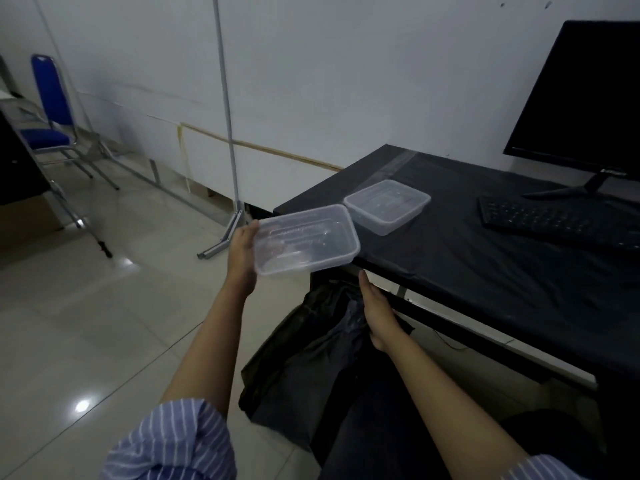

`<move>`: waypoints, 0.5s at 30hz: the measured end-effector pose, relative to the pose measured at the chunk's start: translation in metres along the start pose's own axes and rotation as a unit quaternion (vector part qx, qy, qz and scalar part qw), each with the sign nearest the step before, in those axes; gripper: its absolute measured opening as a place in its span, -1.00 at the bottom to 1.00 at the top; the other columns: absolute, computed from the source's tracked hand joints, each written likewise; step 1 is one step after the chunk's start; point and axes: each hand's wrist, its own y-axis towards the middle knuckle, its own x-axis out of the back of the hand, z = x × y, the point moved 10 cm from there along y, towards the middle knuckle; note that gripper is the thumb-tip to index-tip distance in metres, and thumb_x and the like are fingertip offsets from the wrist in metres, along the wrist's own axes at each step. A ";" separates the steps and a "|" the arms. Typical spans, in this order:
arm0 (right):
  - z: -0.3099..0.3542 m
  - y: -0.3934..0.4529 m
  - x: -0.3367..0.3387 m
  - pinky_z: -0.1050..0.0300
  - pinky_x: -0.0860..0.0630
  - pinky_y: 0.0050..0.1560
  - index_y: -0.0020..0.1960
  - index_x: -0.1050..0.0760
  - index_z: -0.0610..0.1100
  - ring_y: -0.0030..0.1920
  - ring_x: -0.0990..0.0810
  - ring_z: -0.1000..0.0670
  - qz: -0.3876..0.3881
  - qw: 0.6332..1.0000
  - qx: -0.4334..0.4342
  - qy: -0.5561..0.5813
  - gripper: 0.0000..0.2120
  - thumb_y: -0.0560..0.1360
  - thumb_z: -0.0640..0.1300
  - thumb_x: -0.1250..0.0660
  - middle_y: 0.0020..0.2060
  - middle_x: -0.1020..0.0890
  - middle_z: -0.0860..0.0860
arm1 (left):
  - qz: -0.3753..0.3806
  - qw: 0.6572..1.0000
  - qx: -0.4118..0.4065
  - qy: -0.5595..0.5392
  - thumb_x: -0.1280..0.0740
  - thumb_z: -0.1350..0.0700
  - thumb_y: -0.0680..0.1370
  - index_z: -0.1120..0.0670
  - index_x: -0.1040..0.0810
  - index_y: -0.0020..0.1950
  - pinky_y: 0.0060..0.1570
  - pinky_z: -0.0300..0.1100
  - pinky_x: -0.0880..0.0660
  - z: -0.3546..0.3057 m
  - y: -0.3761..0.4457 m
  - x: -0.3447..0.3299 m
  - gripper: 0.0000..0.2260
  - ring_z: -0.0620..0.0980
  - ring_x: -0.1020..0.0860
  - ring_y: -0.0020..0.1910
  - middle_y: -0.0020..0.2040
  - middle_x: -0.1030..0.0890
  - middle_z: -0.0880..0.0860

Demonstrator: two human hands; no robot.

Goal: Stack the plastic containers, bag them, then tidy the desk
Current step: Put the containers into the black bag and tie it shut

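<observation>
My left hand (242,252) grips a clear plastic container (306,239) by its left end and holds it in the air just off the desk's near left corner. A second clear container (388,206) stands on the black-covered desk (485,271) near that corner. A black plastic bag (304,358) lies across my lap below the desk edge. My right hand (379,311) rests on the bag with fingers stretched forward; whether its fingers pinch the bag is hidden.
A black keyboard (561,223) and a dark monitor (581,98) stand at the desk's right. A blue chair (48,112) and a metal stand (228,133) are on the tiled floor at the left. A white wall runs behind.
</observation>
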 end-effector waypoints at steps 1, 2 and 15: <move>-0.001 0.001 0.000 0.08 -0.48 0.17 0.45 -0.32 0.02 0.17 -0.53 -0.01 -0.004 1.000 -0.002 0.000 -0.40 0.53 0.32 -0.12 0.28 -0.52 0.02 | 0.007 1.000 0.008 -0.012 -0.25 0.01 0.56 0.34 -0.44 0.27 -0.13 -0.04 -0.62 0.006 -0.005 0.010 -0.55 0.15 -0.63 -0.04 0.12 -0.59 0.27; -0.001 0.002 0.000 0.07 -0.47 0.17 0.46 -0.31 0.01 0.17 -0.53 -0.02 -0.007 1.000 -0.001 0.000 -0.40 0.54 0.31 -0.12 0.27 -0.52 0.01 | 0.011 1.000 0.017 -0.021 -0.23 0.03 0.58 0.31 -0.47 0.24 -0.16 -0.07 -0.62 0.012 -0.010 0.019 -0.61 0.11 -0.64 -0.08 0.08 -0.61 0.22; -0.016 0.018 -0.011 -0.12 -0.43 0.34 0.48 -0.29 0.00 0.31 -0.49 -0.11 -0.028 1.000 -0.009 -0.009 -0.35 0.51 0.33 -0.15 0.37 -0.46 -0.05 | 0.048 0.995 0.026 0.084 -0.21 0.16 0.62 0.18 -0.58 0.11 -0.08 -0.12 -0.62 0.068 -0.029 0.066 -0.80 0.21 -0.65 -0.05 0.13 -0.61 0.15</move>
